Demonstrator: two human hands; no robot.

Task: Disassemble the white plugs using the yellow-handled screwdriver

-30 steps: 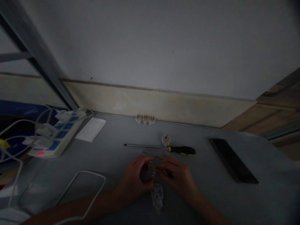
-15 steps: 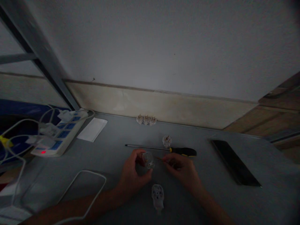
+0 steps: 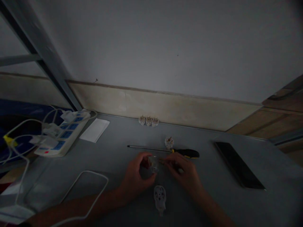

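Observation:
Between its thumb and fingers, my left hand (image 3: 138,175) grips a clear plastic plug part (image 3: 153,164) above the grey table. My right hand (image 3: 181,167) pinches a small brass-coloured piece (image 3: 161,161) close to that part's right side; whether the two touch is hard to tell. Below the hands lies a white plug shell (image 3: 160,198) with holes in it. Behind them rests a screwdriver (image 3: 187,153) with a black and yellow handle, and a plug part with brass pins (image 3: 169,142) sits just behind its shaft.
Three pinned plug parts (image 3: 148,120) stand in a row by the wall. A power strip (image 3: 68,135) with plugs and white cables lies left, beside folded white paper (image 3: 95,130). A dark phone (image 3: 239,165) lies right. A white cable (image 3: 104,186) loops over my left forearm.
The clear part in my left hand has turned a little, and the brass-coloured piece in my right hand is nearer to it. The whole view has shifted slightly.

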